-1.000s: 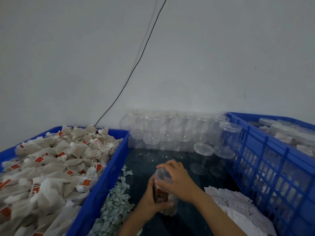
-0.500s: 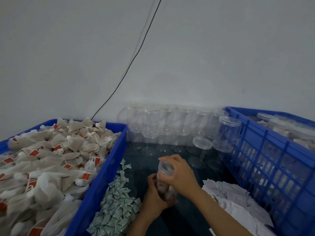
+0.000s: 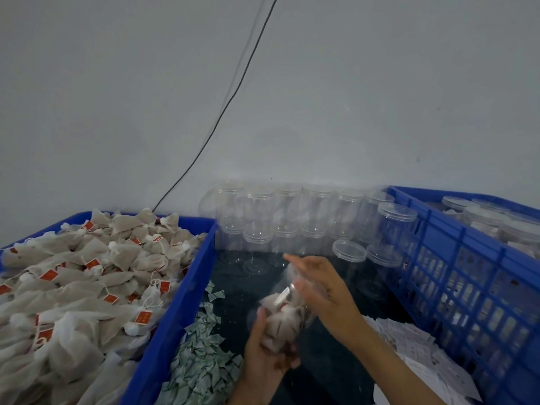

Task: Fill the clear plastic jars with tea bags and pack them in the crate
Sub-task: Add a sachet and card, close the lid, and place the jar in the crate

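Your left hand (image 3: 264, 358) grips the lower end of a clear plastic jar (image 3: 287, 311), fingers and thumb curled round it, and the jar is tilted, its top leaning away from you and to the right, held above the dark worktop (image 3: 242, 287). Tea bags show through its wall, packed into the lower part. Your right hand (image 3: 327, 290) lies over the upper end of the jar, palm against it and fingers spread fairly straight; motion blur hides whether a lid sits under it. To your left a blue tray (image 3: 175, 305) is heaped with tea bags (image 3: 87, 276) carrying red tags. Just beside the tray's right wall a scatter of small pale green paper packets (image 3: 201, 361) lies on the worktop. Against the wall (image 3: 350, 97) stands a stacked double row of empty clear jars (image 3: 289, 217), with two more capped jars (image 3: 365, 258) nearer you, beside the blue crate (image 3: 467, 276). The crate stands on your right, and lidded jars (image 3: 491, 217) sit inside it at the far end. White paper slips (image 3: 420, 352) are piled between your right forearm and the crate. A black cable (image 3: 233, 95) runs down the wall
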Demonstrator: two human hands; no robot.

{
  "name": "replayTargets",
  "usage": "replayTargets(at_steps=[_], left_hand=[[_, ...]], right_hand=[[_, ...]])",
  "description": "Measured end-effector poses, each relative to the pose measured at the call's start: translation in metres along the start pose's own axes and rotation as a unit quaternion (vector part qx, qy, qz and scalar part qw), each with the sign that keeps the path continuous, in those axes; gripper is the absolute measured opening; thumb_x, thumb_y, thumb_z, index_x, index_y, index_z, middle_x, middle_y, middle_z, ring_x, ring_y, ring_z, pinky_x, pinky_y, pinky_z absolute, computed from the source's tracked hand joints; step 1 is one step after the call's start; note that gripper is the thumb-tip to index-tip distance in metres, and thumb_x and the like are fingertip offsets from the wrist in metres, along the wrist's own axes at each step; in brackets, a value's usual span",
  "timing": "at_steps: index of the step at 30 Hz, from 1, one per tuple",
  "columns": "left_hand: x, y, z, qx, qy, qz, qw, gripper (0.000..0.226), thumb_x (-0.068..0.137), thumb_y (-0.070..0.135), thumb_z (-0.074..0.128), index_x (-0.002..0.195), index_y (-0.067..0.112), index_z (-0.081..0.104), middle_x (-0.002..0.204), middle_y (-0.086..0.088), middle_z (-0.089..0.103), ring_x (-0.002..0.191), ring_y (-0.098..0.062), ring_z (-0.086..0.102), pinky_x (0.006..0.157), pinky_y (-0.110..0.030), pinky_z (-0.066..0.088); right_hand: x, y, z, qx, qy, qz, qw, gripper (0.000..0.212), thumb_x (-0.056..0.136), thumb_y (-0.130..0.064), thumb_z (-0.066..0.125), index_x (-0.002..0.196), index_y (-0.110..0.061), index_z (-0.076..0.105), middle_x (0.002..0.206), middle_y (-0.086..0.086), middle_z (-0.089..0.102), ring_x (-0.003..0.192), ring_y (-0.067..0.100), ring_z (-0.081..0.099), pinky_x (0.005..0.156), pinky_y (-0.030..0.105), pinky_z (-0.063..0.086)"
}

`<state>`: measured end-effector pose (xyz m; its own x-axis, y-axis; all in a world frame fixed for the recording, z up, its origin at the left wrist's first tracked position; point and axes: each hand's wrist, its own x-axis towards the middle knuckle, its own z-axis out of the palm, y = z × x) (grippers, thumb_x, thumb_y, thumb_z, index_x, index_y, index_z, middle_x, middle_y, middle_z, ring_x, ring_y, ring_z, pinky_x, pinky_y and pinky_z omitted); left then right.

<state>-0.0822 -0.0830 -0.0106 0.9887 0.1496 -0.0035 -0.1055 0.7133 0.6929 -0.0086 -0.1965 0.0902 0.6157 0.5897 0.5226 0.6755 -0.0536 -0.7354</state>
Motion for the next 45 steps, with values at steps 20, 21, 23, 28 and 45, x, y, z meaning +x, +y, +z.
replayTargets(at_steps=[20,21,23,28,45], left_hand=[[0.009,0.005,-0.003,-0.045,0.066,0.025,0.997,0.075,0.061,0.038,0.082,0.127,0.014,0.054,0.103,-0.018,0.071,0.081,-0.029,0.068,0.06,-0.035,0.053],[0.009,0.006,-0.002,-0.063,0.062,0.0,0.996,0.069,0.068,0.046,0.07,0.126,0.009,0.057,0.101,-0.019,0.07,0.077,-0.027,0.065,0.057,-0.034,0.05],[0.01,0.005,0.001,-0.067,0.047,-0.02,0.996,0.069,0.072,0.054,0.06,0.122,0.006,0.061,0.103,-0.021,0.068,0.075,-0.025,0.064,0.055,-0.033,0.049],[0.012,0.002,-0.002,-0.033,0.053,0.053,0.997,0.045,0.08,0.024,0.066,0.123,0.016,0.054,0.117,-0.019,0.067,0.098,-0.032,0.068,0.073,-0.04,0.054],[0.016,-0.004,0.003,-0.028,0.133,0.134,0.982,0.024,0.082,0.04,0.056,0.103,0.034,0.067,0.096,-0.008,0.074,0.079,-0.022,0.073,0.056,-0.034,0.057]], right_hand=[[0.013,0.007,-0.002,0.008,-0.112,0.233,0.966,0.062,0.093,-0.054,0.046,0.149,-0.033,0.03,0.145,-0.01,0.03,0.131,0.007,0.033,0.103,0.019,0.029],[0.012,0.011,-0.008,0.023,-0.135,0.204,0.969,0.068,0.088,-0.056,0.051,0.149,-0.036,0.029,0.147,-0.013,0.029,0.133,0.002,0.032,0.101,0.015,0.03],[0.002,0.009,-0.016,0.076,-0.151,0.161,0.972,0.056,0.088,-0.056,0.056,0.14,-0.047,0.039,0.142,-0.018,0.036,0.13,-0.004,0.036,0.096,0.013,0.038],[0.001,0.012,-0.015,-0.042,-0.088,0.216,0.972,0.055,0.081,-0.077,0.03,0.126,-0.048,0.042,0.134,-0.002,0.043,0.122,0.014,0.045,0.102,0.032,0.037],[0.005,-0.003,0.019,0.135,0.036,0.237,0.961,0.029,0.092,-0.028,0.061,0.119,-0.022,0.051,0.116,-0.006,0.057,0.098,0.004,0.058,0.067,0.011,0.044]])
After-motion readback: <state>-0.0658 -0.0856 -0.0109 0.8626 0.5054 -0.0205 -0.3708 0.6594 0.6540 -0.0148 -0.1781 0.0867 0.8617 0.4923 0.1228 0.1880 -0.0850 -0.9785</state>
